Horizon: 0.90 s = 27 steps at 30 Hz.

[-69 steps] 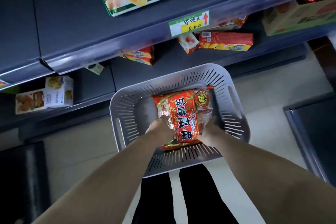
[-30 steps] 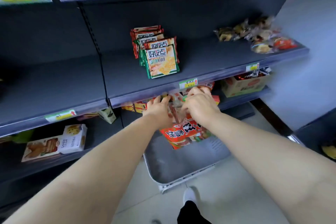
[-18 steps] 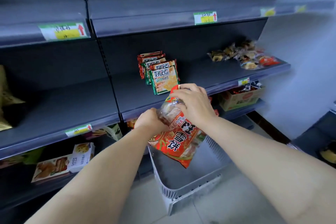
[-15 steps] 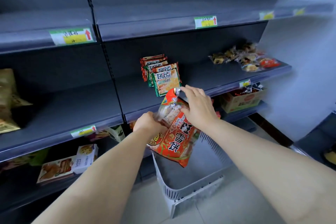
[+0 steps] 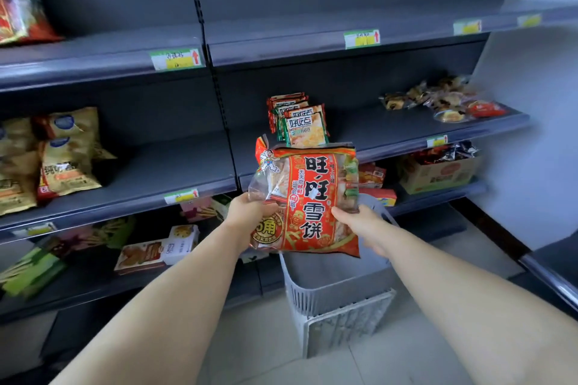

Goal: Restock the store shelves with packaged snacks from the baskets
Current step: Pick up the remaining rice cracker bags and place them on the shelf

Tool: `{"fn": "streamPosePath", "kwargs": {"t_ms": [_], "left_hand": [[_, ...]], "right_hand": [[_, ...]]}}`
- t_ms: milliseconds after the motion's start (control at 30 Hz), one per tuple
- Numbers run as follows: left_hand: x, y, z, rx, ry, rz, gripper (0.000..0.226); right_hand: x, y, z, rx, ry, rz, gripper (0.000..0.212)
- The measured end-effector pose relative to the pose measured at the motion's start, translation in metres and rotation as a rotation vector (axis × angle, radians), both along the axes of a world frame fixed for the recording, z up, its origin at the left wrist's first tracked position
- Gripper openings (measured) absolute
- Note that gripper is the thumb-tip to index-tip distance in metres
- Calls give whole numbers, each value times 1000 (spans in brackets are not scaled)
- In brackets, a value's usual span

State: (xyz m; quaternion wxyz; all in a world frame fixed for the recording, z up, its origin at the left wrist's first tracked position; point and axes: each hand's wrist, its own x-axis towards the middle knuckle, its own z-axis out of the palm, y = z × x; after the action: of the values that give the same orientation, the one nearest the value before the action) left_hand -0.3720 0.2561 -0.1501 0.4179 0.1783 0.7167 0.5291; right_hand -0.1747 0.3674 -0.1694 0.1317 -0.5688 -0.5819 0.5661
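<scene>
A big red rice-cracker bag (image 5: 308, 197) with white and black lettering stands upright in the air in front of the middle shelf (image 5: 175, 172). My left hand (image 5: 247, 212) grips its lower left edge and my right hand (image 5: 364, 225) grips its lower right edge. Below the bag the grey slotted basket (image 5: 331, 287) stands on the floor, and its inside shows no packs. The bag hides part of the basket's far rim.
A stack of green-and-red cracker packs (image 5: 300, 122) stands on the middle shelf just behind the bag. Gold snack bags (image 5: 65, 150) sit at left, wrapped pastries (image 5: 444, 100) at right. Boxes (image 5: 156, 250) and a carton (image 5: 438, 172) fill the lower shelf. A grey wall bounds the right.
Both hands lifted the red bag out of the basket and turned it upright, face toward me. My view rose from the basket to the shelves.
</scene>
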Motion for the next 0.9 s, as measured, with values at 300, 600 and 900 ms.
{"fn": "streamPosePath", "kwargs": {"t_ms": [300, 600, 900], "left_hand": [[32, -92, 36, 76, 196, 5, 55], [-2, -162, 95, 214, 325, 351, 43], [-132, -228, 149, 254, 488, 461, 50]], "right_hand": [[4, -60, 47, 324, 177, -24, 56], [-55, -128, 96, 486, 250, 108, 51], [-200, -187, 138, 557, 401, 136, 46]]}}
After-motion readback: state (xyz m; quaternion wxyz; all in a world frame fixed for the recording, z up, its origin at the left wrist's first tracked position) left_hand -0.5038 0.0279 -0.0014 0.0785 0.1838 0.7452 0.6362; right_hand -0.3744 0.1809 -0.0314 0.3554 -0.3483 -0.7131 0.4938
